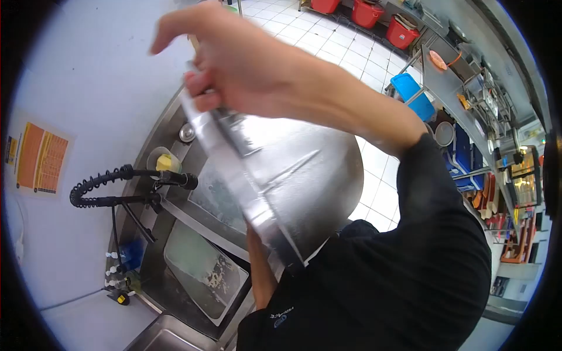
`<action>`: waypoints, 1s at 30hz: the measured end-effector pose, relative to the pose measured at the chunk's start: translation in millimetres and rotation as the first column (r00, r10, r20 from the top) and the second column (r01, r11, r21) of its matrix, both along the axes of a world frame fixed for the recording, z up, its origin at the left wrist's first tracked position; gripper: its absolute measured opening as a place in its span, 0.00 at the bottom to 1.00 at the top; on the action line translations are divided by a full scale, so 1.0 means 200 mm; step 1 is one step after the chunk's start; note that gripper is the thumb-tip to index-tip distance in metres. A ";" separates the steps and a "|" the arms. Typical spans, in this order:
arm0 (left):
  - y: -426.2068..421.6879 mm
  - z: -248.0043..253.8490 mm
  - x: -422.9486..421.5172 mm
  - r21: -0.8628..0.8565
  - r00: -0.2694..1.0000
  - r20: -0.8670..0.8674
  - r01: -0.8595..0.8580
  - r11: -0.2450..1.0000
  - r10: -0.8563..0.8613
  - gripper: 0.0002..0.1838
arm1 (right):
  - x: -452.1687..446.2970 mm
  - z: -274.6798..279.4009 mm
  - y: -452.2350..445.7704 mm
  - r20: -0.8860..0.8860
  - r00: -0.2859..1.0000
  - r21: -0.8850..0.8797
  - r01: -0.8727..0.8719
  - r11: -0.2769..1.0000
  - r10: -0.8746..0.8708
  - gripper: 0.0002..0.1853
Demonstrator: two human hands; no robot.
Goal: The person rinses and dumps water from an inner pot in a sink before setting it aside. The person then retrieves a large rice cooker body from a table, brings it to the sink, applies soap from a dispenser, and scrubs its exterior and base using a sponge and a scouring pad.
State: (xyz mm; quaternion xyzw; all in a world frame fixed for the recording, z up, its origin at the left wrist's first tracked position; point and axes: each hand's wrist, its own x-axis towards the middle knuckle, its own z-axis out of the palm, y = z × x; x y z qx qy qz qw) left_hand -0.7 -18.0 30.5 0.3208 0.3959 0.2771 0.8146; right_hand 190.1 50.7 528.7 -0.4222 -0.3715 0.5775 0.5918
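A large, shiny metal vessel [328, 175] is tilted over the sink counter, its broad rim blurred by motion. My right hand [216, 64] is at the upper end of this rim, with the lower fingers curled against it and one finger stretched out to the left. My left forearm rises from below to the vessel's lower side, where the metal hides my left hand. Beneath lies a sink basin [219, 196] with a wet, greyish surface. A rectangular metal tray [202, 272] with pale water or residue rests to the lower left.
A black coiled spray faucet [102, 200] stands at the left, near a clear container [157, 157] holding something yellow. Orange notices [42, 157] hang on the wall. Red bins [367, 13] stand across the tiled floor [351, 44]. Shelving at the right holds a blue tub [413, 96].
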 end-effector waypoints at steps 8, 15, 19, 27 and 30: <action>0.19 0.41 -0.25 -0.024 0.982 -0.126 -0.145 0.989 0.141 0.46 | 0.78 -0.07 -0.55 0.054 0.985 -0.081 0.167 0.983 -0.163 0.32; 0.11 0.86 -0.07 0.099 0.926 -0.338 -0.144 0.985 0.169 0.48 | 1.41 -0.34 -0.98 -0.134 0.946 -0.174 0.271 0.947 -0.295 0.32; -0.08 1.04 0.20 0.182 0.882 -0.435 -0.108 0.977 0.179 0.45 | 1.87 -0.56 -1.25 -0.256 0.909 -0.259 0.264 0.929 -0.329 0.24; -0.54 1.25 1.00 0.269 0.770 -0.567 -0.163 0.949 0.293 0.40 | 2.69 -0.99 -1.65 -0.306 0.844 -0.331 0.339 0.881 -0.440 0.16; -0.56 1.14 1.17 0.326 0.658 -0.666 -0.168 0.931 0.352 0.34 | 2.90 -1.11 -1.77 -0.142 0.825 -0.380 0.465 0.800 -0.547 0.15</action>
